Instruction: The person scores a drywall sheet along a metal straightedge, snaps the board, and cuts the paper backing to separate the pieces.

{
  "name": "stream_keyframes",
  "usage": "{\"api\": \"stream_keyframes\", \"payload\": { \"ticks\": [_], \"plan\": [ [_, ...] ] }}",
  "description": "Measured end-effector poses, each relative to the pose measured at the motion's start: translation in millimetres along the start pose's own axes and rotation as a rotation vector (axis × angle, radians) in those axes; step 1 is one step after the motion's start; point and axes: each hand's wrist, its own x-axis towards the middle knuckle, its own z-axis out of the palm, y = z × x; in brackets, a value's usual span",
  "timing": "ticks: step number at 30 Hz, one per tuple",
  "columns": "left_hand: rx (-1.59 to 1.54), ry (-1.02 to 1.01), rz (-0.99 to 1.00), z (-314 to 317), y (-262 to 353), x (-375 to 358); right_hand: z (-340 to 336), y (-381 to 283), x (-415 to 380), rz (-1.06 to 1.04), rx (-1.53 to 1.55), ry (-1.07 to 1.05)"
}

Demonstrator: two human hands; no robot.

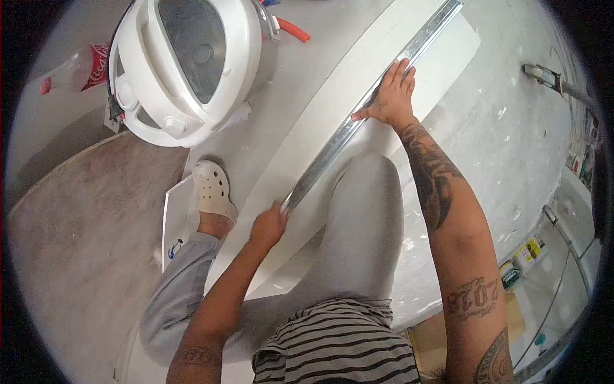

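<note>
A long shiny metal strip (320,160) lies diagonally across a white board (300,137). My right hand (391,95) rests on the strip's upper half, fingers spread and thumb apart, pressing it against the board. At the strip's lower end, my left hand (270,225) is closed in a fist. A small bright tip shows by its knuckles, right at the strip's end; I cannot tell what the fist holds. My grey-trousered knee (368,192) is beside the board, below the strip.
A white wet-dry vacuum-like appliance (144,57) stands upper left, near a Coca-Cola bottle (80,69). My left foot wears a beige clog (213,189). A brown round surface (96,243) lies at left. A hose with a metal fitting (543,75) is at upper right.
</note>
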Motion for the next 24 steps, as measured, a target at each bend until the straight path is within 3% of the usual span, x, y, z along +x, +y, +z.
{"api": "stream_keyframes", "payload": {
  "ticks": [5, 8, 10, 13, 19, 21, 22, 24],
  "plan": [
    [0.07, -0.121, -0.068, -0.3, -49.1, -44.0, 4.2, 3.7, -0.4, -0.022, 0.071, 0.065],
    [0.012, -0.047, -0.042, -37.7, -11.2, -33.2, 2.8, 4.7, -1.0, -0.009, 0.056, 0.05],
    [-0.159, 0.302, 0.135, -68.8, 41.0, 21.5, -8.2, 3.7, -1.4, -0.001, 0.023, -0.011],
    [-0.333, 0.423, 0.255, -128.6, 150.3, 128.4, -13.4, 4.1, -0.7, 0.029, 0.056, 0.006],
    [-0.247, 0.518, 0.568, -208.2, 360.7, 305.7, -20.6, 2.0, 0.6, 0.049, 0.073, -0.006],
    [-0.236, 0.41, 0.494, -217.4, 404.5, 340.4, -15.2, 2.8, 2.0, 0.07, 0.049, -0.037],
    [-0.212, 0.296, 0.406, -220.6, 418.5, 352.1, -4.2, 4.4, 3.8, 0.057, 0.055, 0.05],
    [-0.183, 0.279, 0.401, -221.8, 432.4, 366.9, 4.0, 7.2, 4.7, 0.045, 0.06, 0.138]
  ]
}}
